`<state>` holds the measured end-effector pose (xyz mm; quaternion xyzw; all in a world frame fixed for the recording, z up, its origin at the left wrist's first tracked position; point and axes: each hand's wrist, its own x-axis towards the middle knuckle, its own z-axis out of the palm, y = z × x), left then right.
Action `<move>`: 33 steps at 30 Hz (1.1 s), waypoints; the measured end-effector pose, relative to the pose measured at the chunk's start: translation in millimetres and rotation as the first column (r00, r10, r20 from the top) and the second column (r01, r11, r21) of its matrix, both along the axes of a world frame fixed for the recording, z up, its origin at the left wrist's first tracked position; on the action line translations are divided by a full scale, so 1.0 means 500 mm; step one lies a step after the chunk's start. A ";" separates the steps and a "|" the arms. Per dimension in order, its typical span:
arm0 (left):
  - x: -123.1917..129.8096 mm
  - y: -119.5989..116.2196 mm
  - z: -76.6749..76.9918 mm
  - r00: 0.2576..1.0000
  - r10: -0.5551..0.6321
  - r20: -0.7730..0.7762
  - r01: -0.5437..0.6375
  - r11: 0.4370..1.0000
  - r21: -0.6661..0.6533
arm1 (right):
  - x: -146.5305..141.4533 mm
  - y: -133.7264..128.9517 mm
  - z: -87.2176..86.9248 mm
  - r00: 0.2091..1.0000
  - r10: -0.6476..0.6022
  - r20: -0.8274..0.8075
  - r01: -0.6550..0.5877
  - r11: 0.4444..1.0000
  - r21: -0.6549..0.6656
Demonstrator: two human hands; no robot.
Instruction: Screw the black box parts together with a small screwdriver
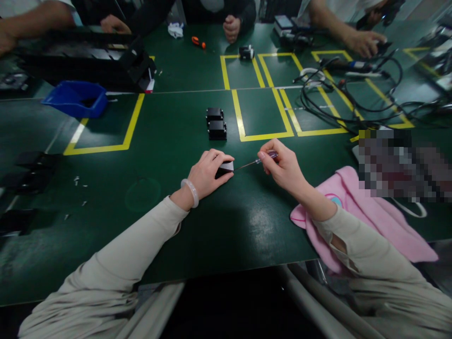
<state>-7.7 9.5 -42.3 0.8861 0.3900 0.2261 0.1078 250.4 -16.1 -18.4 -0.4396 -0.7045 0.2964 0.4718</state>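
Observation:
My left hand (209, 173) is wrapped round a small black block (226, 166) on the green table, its thumb and fingers on either side. A screwdriver (271, 155) is pinched by its clear handle in my right hand (280, 165). The thin shaft points left, and its tip is at the right end of the held block; whether it touches a screw is too small to tell. Beyond my left hand, two similar black blocks (217, 129) stand one behind the other. My fingers hide part of the held block.
A blue bin (79, 100) and a long black housing (84, 63) lie at the back left. Small screws (76, 180) and black parts (28, 181) are at left. Cables (318, 108) and a pink cloth (367, 212) lie at right. Other people's hands (231, 29) are across the table (197, 235).

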 end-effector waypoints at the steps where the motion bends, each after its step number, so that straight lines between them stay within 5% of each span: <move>1: 0.000 0.000 0.000 1.000 -0.002 0.000 0.002 1.000 0.003 | 0.000 0.000 -0.001 1.000 0.005 -0.003 -0.005 1.000 0.003; 33: 0.000 0.001 -0.003 1.000 0.000 0.003 0.000 1.000 0.008 | 0.000 0.000 0.002 1.000 0.018 0.001 -0.018 1.000 0.020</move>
